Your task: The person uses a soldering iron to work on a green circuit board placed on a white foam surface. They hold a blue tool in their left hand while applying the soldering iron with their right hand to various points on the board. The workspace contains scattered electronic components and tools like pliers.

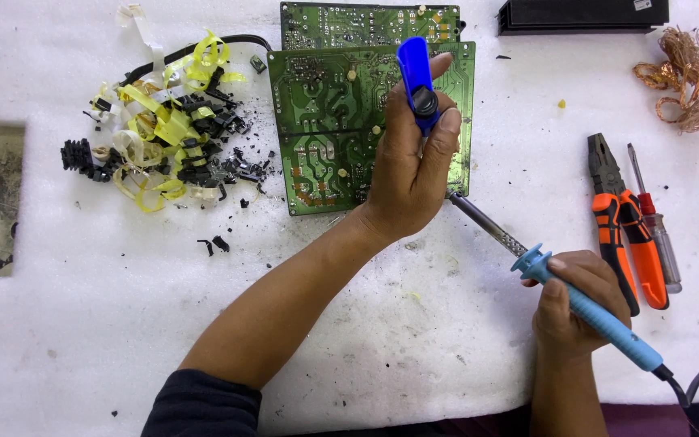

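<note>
Left hand [410, 174] clamps a blue desoldering pump [417, 81] upright over the green circuit board [329, 129], thumb seemingly on its plunger, as the right hand [576, 303] grips a soldering iron [560, 295] angled toward the board's edge.

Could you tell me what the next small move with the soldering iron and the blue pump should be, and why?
Probably lower the blue desoldering pump onto the green circuit board. The left hand holds it upright above the board, and the soldering iron in the right hand already points its tip under that hand.
</note>
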